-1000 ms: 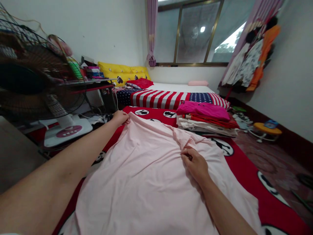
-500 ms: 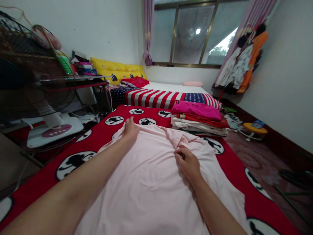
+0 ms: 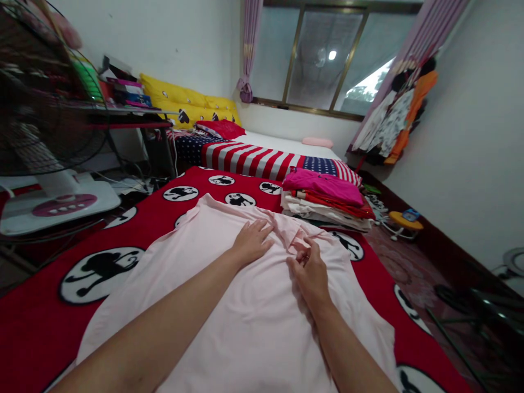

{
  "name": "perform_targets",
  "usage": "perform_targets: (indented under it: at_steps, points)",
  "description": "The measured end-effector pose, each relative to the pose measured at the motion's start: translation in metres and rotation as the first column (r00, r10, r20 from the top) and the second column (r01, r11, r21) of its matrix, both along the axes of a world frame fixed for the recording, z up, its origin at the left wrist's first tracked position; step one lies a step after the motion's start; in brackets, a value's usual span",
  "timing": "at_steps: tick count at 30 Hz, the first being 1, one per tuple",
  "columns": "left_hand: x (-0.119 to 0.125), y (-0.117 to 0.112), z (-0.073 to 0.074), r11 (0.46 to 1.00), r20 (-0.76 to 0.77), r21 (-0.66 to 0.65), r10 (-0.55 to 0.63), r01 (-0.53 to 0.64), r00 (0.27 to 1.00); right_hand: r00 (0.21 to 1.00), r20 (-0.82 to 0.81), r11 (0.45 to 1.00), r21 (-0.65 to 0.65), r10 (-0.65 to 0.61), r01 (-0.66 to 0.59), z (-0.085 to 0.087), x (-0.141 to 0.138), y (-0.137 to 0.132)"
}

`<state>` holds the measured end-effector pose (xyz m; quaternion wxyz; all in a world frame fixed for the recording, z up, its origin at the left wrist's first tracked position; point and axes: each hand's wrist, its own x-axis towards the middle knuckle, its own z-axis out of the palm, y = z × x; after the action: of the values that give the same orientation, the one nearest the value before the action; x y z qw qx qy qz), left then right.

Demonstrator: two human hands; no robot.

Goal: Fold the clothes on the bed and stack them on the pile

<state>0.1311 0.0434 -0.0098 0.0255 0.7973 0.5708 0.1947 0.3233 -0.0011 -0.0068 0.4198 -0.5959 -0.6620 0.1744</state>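
A pale pink shirt [image 3: 245, 322] lies spread over the red blanket, its collar end away from me and rumpled at the upper right. My left hand [image 3: 252, 241] rests flat on the cloth just left of the collar folds, fingers stretched out. Beside those folds is my right hand [image 3: 311, 270], half curled, with its thumb and index finger apart. The index finger touches the bunched collar fabric. No grip on the cloth shows in either hand.
Beyond the shirt on the right stands a stack of folded clothes [image 3: 327, 199], magenta on top. The red blanket [image 3: 164, 218] has monkey prints. A fan [image 3: 57, 191] stands at left, a yellow stool [image 3: 405, 220] at right. Behind is a bed with a striped cover [image 3: 254, 159].
My left hand has let go of the shirt's far left edge and moved right toward the collar. My right hand stays near the collar, its fingers looser. The view has shifted slightly.
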Motion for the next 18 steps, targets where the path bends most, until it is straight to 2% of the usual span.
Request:
perform_targets:
  at_steps: [8,11,13,15,18]
  points:
    - [0.0,0.001,-0.005,1.0,0.051,-0.009,0.025,-0.024,0.998,0.948,0.305,0.993,-0.049,-0.087,0.107,0.006,-0.006,0.007]
    - [0.0,0.001,-0.005,0.999,0.086,-0.023,0.042,-0.04,0.995,0.954,0.299,0.992,-0.123,0.022,0.016,0.013,-0.001,0.026]
    - [-0.001,0.001,-0.004,0.999,0.103,-0.026,0.043,-0.04,0.994,0.962,0.23,0.962,-0.258,0.149,-0.087,0.03,0.005,0.046]
    - [-0.002,0.002,-0.004,0.999,0.114,-0.031,0.032,-0.029,0.993,0.959,0.167,0.911,-0.385,0.229,-0.15,0.056,0.011,0.071]
    - [-0.003,0.002,-0.004,0.999,0.114,-0.039,0.016,-0.011,0.993,0.964,0.108,0.889,-0.421,0.244,-0.178,0.102,0.017,0.113]
